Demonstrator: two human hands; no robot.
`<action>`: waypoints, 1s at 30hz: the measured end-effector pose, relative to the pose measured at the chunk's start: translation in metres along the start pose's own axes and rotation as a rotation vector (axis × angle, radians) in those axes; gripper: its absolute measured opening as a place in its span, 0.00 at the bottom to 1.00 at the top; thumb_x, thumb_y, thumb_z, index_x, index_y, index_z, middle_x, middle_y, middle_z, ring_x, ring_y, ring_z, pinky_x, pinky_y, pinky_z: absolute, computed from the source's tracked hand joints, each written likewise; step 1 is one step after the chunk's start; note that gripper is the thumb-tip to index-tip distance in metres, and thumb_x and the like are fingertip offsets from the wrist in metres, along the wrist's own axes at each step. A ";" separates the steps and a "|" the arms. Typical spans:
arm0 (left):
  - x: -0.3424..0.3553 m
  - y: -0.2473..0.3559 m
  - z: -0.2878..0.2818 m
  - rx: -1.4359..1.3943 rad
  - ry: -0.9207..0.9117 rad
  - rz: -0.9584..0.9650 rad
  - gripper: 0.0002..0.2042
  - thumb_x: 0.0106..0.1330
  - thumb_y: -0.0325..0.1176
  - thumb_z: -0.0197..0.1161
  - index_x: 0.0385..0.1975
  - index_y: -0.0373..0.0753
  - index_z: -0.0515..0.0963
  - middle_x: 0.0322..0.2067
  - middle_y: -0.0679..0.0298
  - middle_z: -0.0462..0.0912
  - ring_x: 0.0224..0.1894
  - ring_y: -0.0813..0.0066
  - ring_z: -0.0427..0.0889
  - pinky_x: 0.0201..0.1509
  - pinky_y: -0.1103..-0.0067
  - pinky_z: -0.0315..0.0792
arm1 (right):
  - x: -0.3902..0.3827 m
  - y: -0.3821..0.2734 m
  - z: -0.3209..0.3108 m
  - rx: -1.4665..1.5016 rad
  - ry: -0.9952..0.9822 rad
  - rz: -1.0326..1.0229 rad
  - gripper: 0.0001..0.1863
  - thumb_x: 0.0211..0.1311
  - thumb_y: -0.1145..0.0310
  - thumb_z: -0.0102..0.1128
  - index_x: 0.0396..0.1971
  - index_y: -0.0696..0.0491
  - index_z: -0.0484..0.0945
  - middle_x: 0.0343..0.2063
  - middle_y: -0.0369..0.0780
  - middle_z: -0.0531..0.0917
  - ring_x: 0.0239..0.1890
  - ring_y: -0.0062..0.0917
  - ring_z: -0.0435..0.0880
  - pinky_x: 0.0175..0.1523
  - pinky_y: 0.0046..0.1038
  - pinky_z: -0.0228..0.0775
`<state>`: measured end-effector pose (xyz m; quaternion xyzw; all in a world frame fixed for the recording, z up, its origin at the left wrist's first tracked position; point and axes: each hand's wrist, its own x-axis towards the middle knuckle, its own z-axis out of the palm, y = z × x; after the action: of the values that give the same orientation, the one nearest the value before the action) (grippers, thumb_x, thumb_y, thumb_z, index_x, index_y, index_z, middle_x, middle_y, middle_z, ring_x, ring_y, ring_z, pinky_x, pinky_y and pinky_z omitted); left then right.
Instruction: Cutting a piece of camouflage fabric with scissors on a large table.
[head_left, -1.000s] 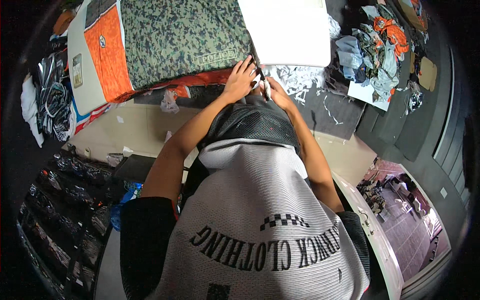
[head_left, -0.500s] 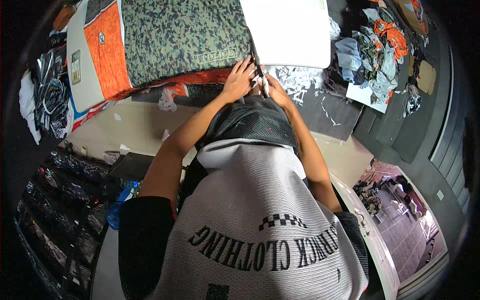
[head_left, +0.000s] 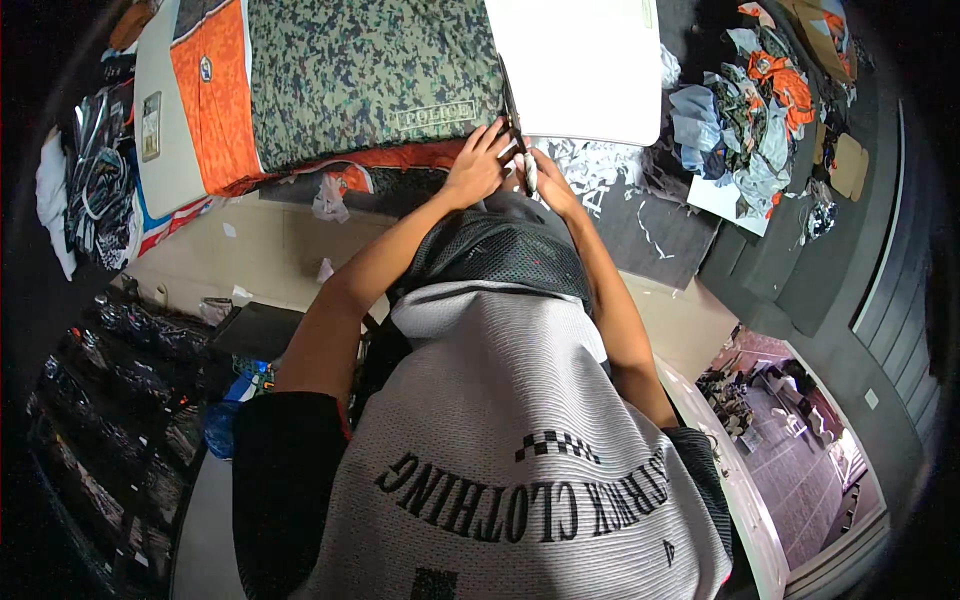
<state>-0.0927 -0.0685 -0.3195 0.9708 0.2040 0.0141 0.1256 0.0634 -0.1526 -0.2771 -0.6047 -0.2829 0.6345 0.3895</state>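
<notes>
Camouflage-print fabric (head_left: 370, 80) — green and brown mottled, spread flat on the table, its near edge under the left hand (head_left: 478, 165). Dark scissors (head_left: 512, 110) — blades pointing away, lying along the fabric's right edge, beside the right hand (head_left: 548, 185).

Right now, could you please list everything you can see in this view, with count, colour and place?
camouflage fabric: one, green and brown, top centre of the table
orange cloth: one, orange, under the camouflage fabric's left side
white sheet: one, white, top, right of the camouflage fabric
scissors: one, dark, at the white sheet's left edge
fabric scraps: a heap, mixed colours, upper right
dark packets: many, black, lower left
left hand: flat on the fabric edge
right hand: at the scissors
</notes>
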 end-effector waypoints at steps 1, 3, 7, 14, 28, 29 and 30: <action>0.000 0.000 -0.001 0.001 -0.017 0.007 0.19 0.61 0.37 0.53 0.49 0.34 0.76 0.61 0.54 0.66 0.71 0.51 0.51 0.71 0.63 0.45 | 0.000 -0.003 0.000 0.021 -0.005 0.003 0.17 0.67 0.52 0.55 0.35 0.54 0.73 0.24 0.35 0.74 0.25 0.18 0.71 0.31 0.20 0.63; 0.001 0.001 -0.001 -0.001 -0.024 0.000 0.18 0.61 0.37 0.53 0.47 0.34 0.77 0.61 0.54 0.65 0.71 0.51 0.51 0.71 0.63 0.45 | 0.000 -0.008 0.000 -0.006 -0.009 0.015 0.18 0.67 0.52 0.55 0.35 0.54 0.73 0.25 0.35 0.74 0.25 0.18 0.71 0.31 0.20 0.63; -0.001 0.000 0.003 -0.017 -0.034 -0.003 0.15 0.61 0.36 0.52 0.41 0.34 0.79 0.62 0.52 0.65 0.71 0.51 0.50 0.71 0.62 0.44 | 0.000 -0.011 0.002 -0.078 -0.025 0.039 0.18 0.67 0.51 0.54 0.35 0.54 0.73 0.25 0.35 0.74 0.25 0.18 0.71 0.31 0.20 0.64; -0.001 -0.003 0.013 -0.004 0.157 0.053 0.14 0.59 0.36 0.52 0.34 0.36 0.81 0.56 0.51 0.70 0.70 0.50 0.51 0.71 0.62 0.43 | 0.001 -0.017 0.011 -0.088 0.027 -0.020 0.19 0.68 0.51 0.53 0.36 0.54 0.74 0.25 0.35 0.75 0.24 0.18 0.71 0.30 0.20 0.64; -0.001 -0.002 -0.002 0.063 0.110 0.052 0.16 0.59 0.38 0.51 0.42 0.38 0.79 0.58 0.53 0.71 0.71 0.52 0.52 0.71 0.63 0.44 | 0.019 0.001 -0.002 -0.151 0.024 0.037 0.21 0.66 0.49 0.53 0.35 0.54 0.74 0.23 0.35 0.75 0.24 0.19 0.72 0.29 0.20 0.64; -0.002 -0.002 -0.003 0.069 0.074 0.051 0.16 0.59 0.38 0.51 0.43 0.38 0.79 0.58 0.53 0.71 0.71 0.52 0.52 0.71 0.63 0.44 | 0.020 0.001 -0.002 -0.161 0.022 0.027 0.21 0.66 0.48 0.53 0.35 0.54 0.74 0.23 0.35 0.75 0.24 0.19 0.72 0.28 0.20 0.64; -0.002 -0.003 -0.004 0.075 0.038 0.049 0.16 0.59 0.38 0.51 0.43 0.38 0.78 0.58 0.53 0.71 0.71 0.52 0.52 0.71 0.63 0.44 | 0.020 0.001 -0.002 -0.171 0.021 0.017 0.21 0.65 0.48 0.53 0.35 0.54 0.74 0.23 0.35 0.75 0.23 0.19 0.71 0.28 0.20 0.63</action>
<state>-0.0957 -0.0660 -0.3159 0.9791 0.1830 0.0281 0.0846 0.0663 -0.1367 -0.2891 -0.6446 -0.3271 0.6049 0.3339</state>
